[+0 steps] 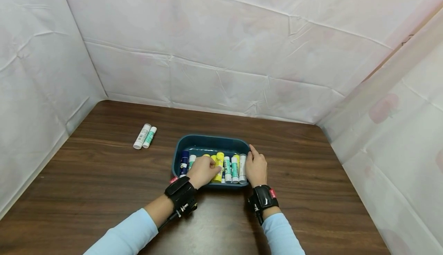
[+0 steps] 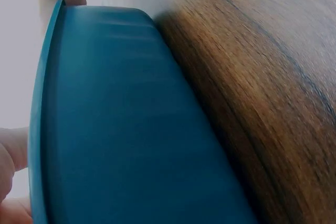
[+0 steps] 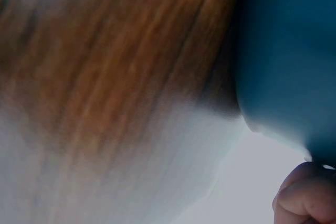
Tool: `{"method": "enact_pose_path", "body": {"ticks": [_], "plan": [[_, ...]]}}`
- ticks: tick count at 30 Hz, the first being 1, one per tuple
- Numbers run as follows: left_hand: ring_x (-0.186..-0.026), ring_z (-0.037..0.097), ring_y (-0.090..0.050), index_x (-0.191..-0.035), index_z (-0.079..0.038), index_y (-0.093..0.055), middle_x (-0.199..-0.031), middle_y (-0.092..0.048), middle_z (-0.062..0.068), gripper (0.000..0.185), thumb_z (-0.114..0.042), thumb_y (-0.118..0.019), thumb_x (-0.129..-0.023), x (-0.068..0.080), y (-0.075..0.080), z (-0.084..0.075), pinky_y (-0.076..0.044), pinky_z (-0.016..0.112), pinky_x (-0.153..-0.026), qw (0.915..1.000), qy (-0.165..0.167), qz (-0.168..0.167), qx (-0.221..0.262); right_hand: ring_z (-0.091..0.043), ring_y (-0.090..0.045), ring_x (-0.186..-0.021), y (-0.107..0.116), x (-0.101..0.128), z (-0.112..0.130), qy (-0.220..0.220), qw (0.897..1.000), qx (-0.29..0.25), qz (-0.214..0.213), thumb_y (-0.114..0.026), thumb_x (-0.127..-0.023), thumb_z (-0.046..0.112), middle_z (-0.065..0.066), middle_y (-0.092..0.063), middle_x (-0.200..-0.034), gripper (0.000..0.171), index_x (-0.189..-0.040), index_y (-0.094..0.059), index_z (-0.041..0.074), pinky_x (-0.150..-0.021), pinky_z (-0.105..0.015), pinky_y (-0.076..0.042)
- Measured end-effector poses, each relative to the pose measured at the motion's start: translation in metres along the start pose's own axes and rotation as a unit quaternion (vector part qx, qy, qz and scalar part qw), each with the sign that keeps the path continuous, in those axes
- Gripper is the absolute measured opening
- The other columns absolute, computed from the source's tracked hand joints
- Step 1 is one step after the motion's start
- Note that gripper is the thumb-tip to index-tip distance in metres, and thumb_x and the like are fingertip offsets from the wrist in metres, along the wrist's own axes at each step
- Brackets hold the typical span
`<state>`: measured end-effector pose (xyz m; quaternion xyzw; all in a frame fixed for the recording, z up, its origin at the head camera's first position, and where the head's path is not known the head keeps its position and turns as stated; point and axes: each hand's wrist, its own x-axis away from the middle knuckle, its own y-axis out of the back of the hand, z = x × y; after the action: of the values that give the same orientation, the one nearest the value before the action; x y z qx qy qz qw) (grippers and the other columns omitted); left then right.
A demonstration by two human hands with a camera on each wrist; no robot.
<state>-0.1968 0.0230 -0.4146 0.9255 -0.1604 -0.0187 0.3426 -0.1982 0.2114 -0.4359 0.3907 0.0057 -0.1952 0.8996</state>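
Note:
A dark teal plastic bin [image 1: 211,138] on the table holds a row of glue sticks, yellow, white-and-green and navy. My left hand [image 1: 201,171] reaches over its near side, fingers curled, with thumb and forefinger pinching at a yellow glue stick [image 1: 219,160]; the fingertips are partly hidden. My right hand [image 1: 257,169] grips the bin's right end at the rim. Left of the left hand lies a navy glue stick [image 1: 184,162]. Beside the right hand, within the bin, is a white glue stick [image 1: 242,168]. The left wrist view shows the bin's outer wall [image 2: 121,114].
Two more glue sticks lie side by side on the table left of the bin: a larger white one [image 1: 142,136] and a smaller green-and-white one [image 1: 150,137]. The brown wooden table [image 1: 114,193] is bordered by white cloth walls [image 1: 221,51] behind and at both sides.

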Motion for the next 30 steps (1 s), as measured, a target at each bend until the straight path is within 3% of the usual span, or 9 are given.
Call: {"method": "enact_pose_path", "body": {"ticks": [7, 10, 13, 18, 20, 24, 30], "plan": [[-0.051, 0.010, -0.038, -0.066, -0.003, -0.063, -0.055, -0.035, -0.003, 0.027, -0.017, -0.062, -0.089, 0.000, 0.000, -0.001, -0.027, 0.021, -0.050, 0.9999, -0.011, 0.000, -0.003, -0.026, -0.050, -0.078, 0.000, 0.000, 0.000, 0.000, 1.000, 0.001, 0.002, -0.039, -0.100, 0.021, -0.020, -0.059, -0.109, 0.039, -0.137, -0.048, 0.014, -0.065, -0.033, -0.035], [-0.059, 0.011, -0.046, -0.085, 0.001, -0.070, -0.067, -0.048, 0.001, 0.018, -0.015, -0.062, -0.089, 0.001, 0.002, 0.000, -0.034, 0.021, -0.054, 1.0000, 0.002, 0.001, 0.000, -0.025, -0.049, -0.076, 0.000, 0.000, 0.000, 0.000, 1.000, -0.002, 0.001, -0.039, -0.100, 0.022, -0.020, -0.059, -0.107, 0.039, -0.137, -0.049, 0.013, -0.064, -0.032, -0.034], [-0.070, 0.013, -0.055, -0.107, 0.001, -0.068, -0.086, -0.062, 0.005, 0.026, -0.016, -0.062, -0.088, 0.002, 0.007, 0.001, -0.043, 0.024, -0.061, 0.9999, 0.007, -0.007, 0.002, -0.024, -0.046, -0.071, 0.001, 0.000, 0.001, 0.001, 1.000, -0.003, 0.000, -0.039, -0.100, 0.022, -0.019, -0.059, -0.103, 0.039, -0.137, -0.049, 0.013, -0.062, -0.031, -0.033], [-0.073, 0.012, -0.058, -0.112, -0.004, -0.066, -0.101, -0.069, 0.008, 0.028, -0.019, -0.063, -0.088, 0.005, 0.021, 0.002, -0.046, 0.025, -0.062, 0.9990, -0.002, -0.044, -0.006, -0.023, -0.041, -0.065, 0.001, 0.001, 0.001, 0.004, 1.000, -0.008, -0.004, -0.038, -0.100, 0.021, -0.018, -0.057, -0.093, 0.039, -0.136, -0.050, 0.012, -0.060, -0.030, -0.032], [-0.061, 0.011, -0.053, -0.112, -0.005, -0.066, -0.100, -0.069, 0.007, 0.027, -0.019, -0.062, -0.089, 0.006, 0.031, 0.004, -0.041, 0.024, -0.054, 0.9982, -0.008, -0.059, 0.001, -0.023, -0.041, -0.065, 0.002, 0.002, 0.001, 0.003, 1.000, -0.008, -0.004, -0.038, -0.100, 0.021, -0.018, -0.057, -0.093, 0.039, -0.136, -0.050, 0.012, -0.061, -0.030, -0.032], [-0.054, 0.013, -0.049, -0.116, -0.006, -0.064, -0.103, -0.068, 0.010, 0.029, -0.020, -0.060, -0.091, 0.007, 0.061, 0.013, -0.037, 0.025, -0.049, 0.9964, -0.008, -0.082, 0.021, -0.023, -0.042, -0.066, 0.002, 0.002, 0.002, 0.003, 1.000, -0.008, -0.002, -0.038, -0.100, 0.022, -0.019, -0.058, -0.096, 0.039, -0.137, -0.049, 0.012, -0.061, -0.030, -0.032], [-0.079, 0.025, -0.063, -0.118, -0.005, -0.063, -0.107, -0.067, 0.015, 0.033, -0.025, -0.056, -0.093, 0.002, 0.114, 0.035, -0.045, 0.033, -0.063, 0.9869, 0.012, -0.155, -0.041, -0.023, -0.042, -0.066, 0.002, 0.002, 0.002, 0.002, 1.000, -0.006, 0.000, -0.038, -0.100, 0.022, -0.018, -0.057, -0.094, 0.039, -0.137, -0.049, 0.012, -0.061, -0.030, -0.032]]}}
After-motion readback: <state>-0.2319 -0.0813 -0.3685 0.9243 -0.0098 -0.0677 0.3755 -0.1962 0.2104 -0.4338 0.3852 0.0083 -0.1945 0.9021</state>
